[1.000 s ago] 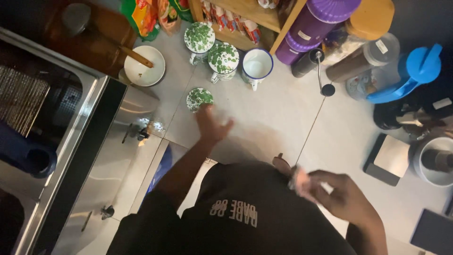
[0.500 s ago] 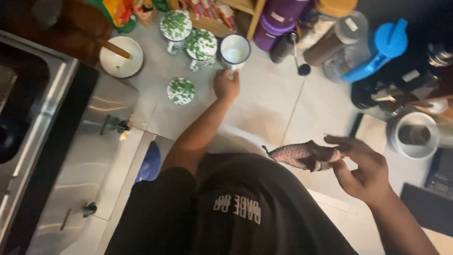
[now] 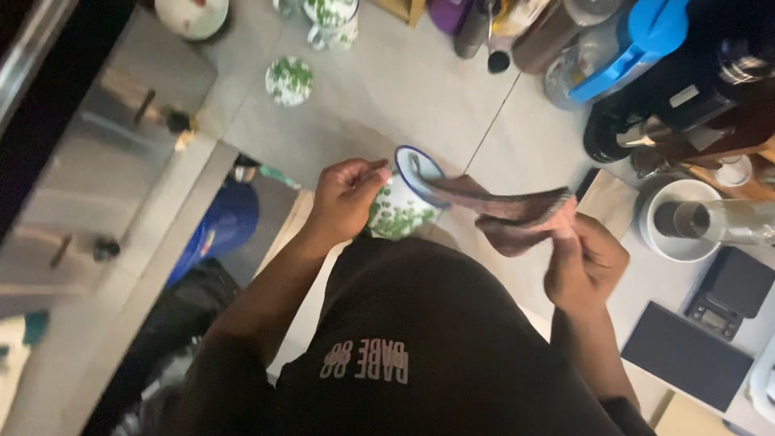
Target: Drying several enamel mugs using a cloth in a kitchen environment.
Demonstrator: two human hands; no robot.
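The left hand [image 3: 345, 198] grips a tilted, leaf-patterned mug [image 3: 401, 206] by its rim, mouth turned toward the cloth. The right hand [image 3: 585, 262] pinches a pinkish cloth [image 3: 504, 211] (one end inside the mug), held stretched so it reaches in.

Mug [image 3: 401, 203] in our left hand [image 3: 345, 198], cloth [image 3: 504, 211] reaching into its mouth from our right hand [image 3: 588, 262]. Lid [image 3: 289, 80] on counter [image 3: 387, 97] beyond; scale [image 3: 725, 303] far right.
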